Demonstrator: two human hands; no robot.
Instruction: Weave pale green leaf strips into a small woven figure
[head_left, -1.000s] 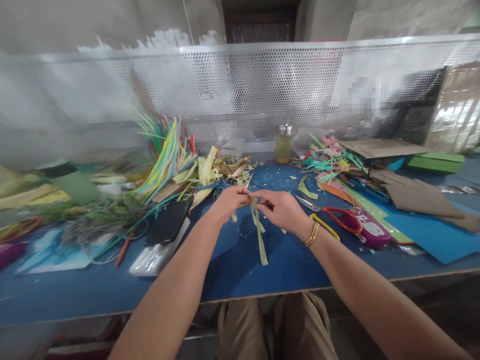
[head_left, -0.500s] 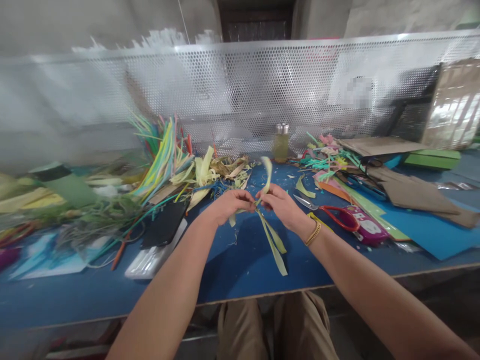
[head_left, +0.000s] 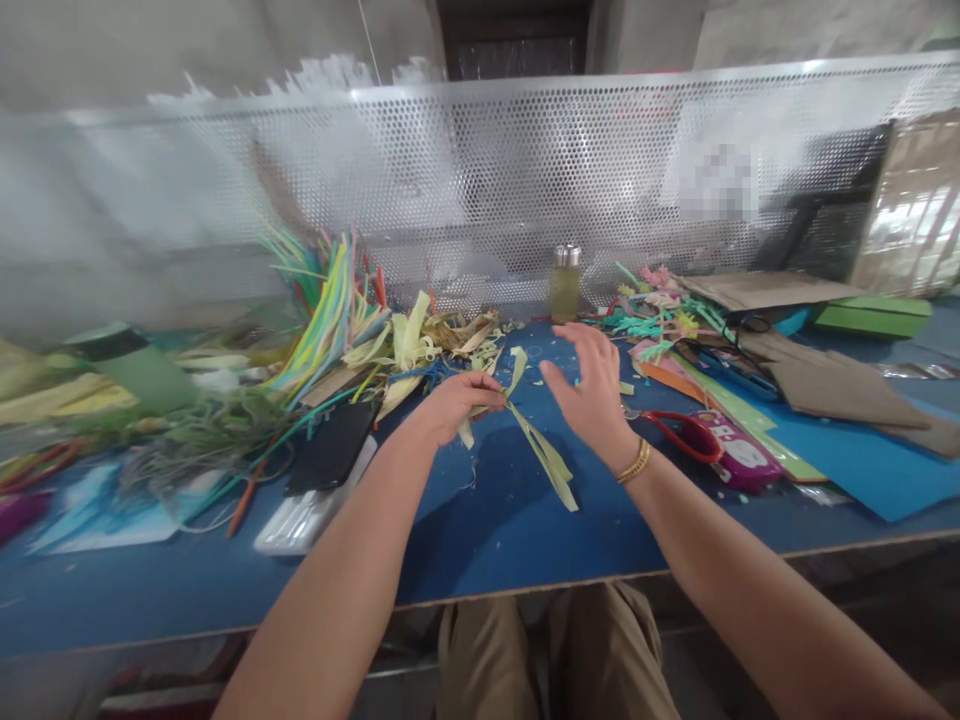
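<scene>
Pale green corn husk strips are pinched at their crossing by my left hand; one short end sticks up and longer ends trail down to the right over the blue table. My right hand is open with fingers apart, to the right of the strips and not touching them. Just beyond its wrist lie red-handled scissors, their blades mostly hidden behind the hand. A purple case with a white cartoon shape lies against the scissors.
Behind my left hand is a heap of dried husks, beside a bundle of coloured pipe cleaners. A black phone rests at left. A capped glass bottle stands at the back. Brown cardboard and blue paper lie at right.
My right hand has let go of the husk strips, opened, and moved right and forward, now covering a loose husk piece and the scissor blades. My left hand still pinches the strips.
</scene>
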